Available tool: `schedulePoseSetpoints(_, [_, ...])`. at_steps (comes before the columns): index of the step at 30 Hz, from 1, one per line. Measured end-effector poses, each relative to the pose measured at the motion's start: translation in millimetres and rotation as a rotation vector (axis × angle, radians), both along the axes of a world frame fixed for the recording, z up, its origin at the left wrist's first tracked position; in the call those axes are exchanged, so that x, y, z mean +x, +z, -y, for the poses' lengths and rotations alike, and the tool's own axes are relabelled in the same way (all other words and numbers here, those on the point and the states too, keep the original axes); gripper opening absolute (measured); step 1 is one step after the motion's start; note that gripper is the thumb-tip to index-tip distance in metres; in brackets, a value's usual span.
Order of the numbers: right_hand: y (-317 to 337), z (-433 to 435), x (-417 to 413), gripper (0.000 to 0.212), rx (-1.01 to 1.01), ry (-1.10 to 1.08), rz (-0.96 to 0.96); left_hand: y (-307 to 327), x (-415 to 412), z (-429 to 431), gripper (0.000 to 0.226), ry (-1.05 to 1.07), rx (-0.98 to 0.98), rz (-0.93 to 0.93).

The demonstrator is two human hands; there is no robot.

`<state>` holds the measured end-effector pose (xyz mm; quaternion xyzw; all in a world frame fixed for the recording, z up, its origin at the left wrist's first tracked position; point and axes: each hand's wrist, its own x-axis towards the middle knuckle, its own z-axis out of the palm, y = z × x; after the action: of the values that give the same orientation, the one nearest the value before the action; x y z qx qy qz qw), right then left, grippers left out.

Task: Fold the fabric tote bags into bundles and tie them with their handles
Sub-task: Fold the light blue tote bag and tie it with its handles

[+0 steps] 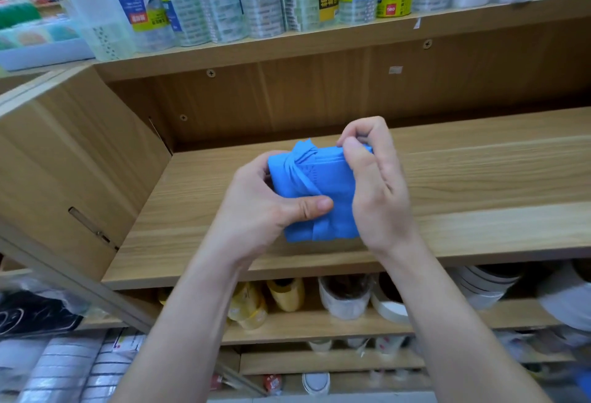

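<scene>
in the head view, the left hand (256,214) grips the blue tote bag bundle (323,185) with its fingers hidden behind the cloth, only the thumb pressed on the front. the right hand (379,185) covers the far right corner, its curled fingers (367,129) and thumb pinching that edge. the bundle sits over the wooden shelf (479,178); contact unclear. its long axis runs near to far. soft matte fabric, roughly rectangular, with a handle strap (299,169) wrapped across it.
</scene>
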<state>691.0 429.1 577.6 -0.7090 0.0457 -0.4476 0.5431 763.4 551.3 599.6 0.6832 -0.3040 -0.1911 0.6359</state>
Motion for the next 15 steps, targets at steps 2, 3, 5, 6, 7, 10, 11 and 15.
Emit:
schedulePoseSetpoints(2, [4, 4, -2, 0.01, -0.074, 0.018, -0.043, 0, 0, 3, 0.061, 0.004, 0.016, 0.077])
schedulePoseSetpoints(3, [5, 6, -3, 0.01, -0.105, 0.037, -0.083, 0, -1, 4, 0.059, -0.002, 0.03, 0.117])
schedulePoseSetpoints(5, [7, 10, -5, 0.02, -0.145, 0.1, -0.188, -1, -4, 5, 0.056, -0.022, 0.042, 0.136])
schedulePoseSetpoints(6, [8, 13, -6, 0.029, -0.154, 0.146, -0.247, -2, -5, 6, 0.055, -0.025, 0.031, 0.11])
schedulePoseSetpoints(7, [9, 16, -8, 0.038, -0.158, 0.193, -0.311, -4, -5, 7, 0.053, -0.009, 0.011, 0.071])
schedulePoseSetpoints(10, [6, 29, -15, 0.057, -0.125, 0.282, -0.452, -11, -4, 11, 0.046, 0.134, -0.125, -0.11])
schedulePoseSetpoints(11, [3, 33, -18, 0.058, -0.081, 0.289, -0.462, -12, -4, 13, 0.045, 0.173, -0.177, -0.168])
schedulePoseSetpoints(15, [-8, 33, -28, 0.083, -0.039, 0.24, -0.436, -17, -9, 24, 0.041, 0.21, -0.207, -0.246])
